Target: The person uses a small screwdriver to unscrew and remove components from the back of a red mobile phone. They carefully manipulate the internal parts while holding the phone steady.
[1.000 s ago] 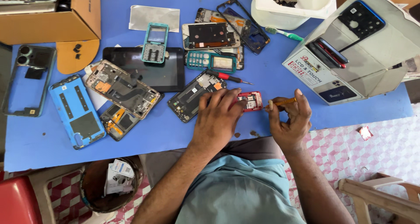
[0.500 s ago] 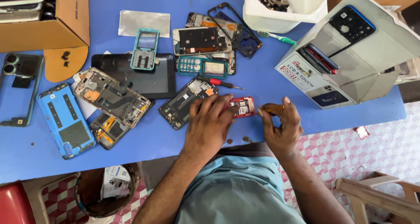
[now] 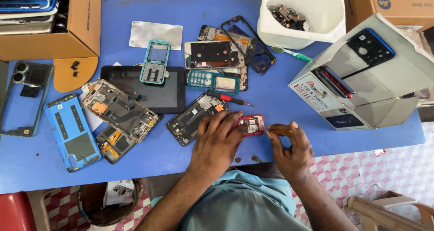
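My left hand (image 3: 218,143) presses down on a small red phone body (image 3: 251,125) with its circuit board exposed, on the blue table (image 3: 280,95). My right hand (image 3: 291,147) grips an orange-handled screwdriver (image 3: 278,132) whose tip points at the red phone's right edge. Just left of my left hand lies an opened black phone (image 3: 192,117). A red-handled screwdriver (image 3: 230,98) rests above my hands.
Several dismantled phones, frames and back covers lie left and above: a blue back cover (image 3: 72,131), a black tablet (image 3: 149,90), a teal keypad frame (image 3: 154,61). A white tub (image 3: 303,16) of parts, a grey boxy machine (image 3: 366,77) and a cardboard box (image 3: 49,28) border the table.
The view has shifted slightly. My hands stay on the red phone; the right hand has brought the screwdriver closer to its right edge.
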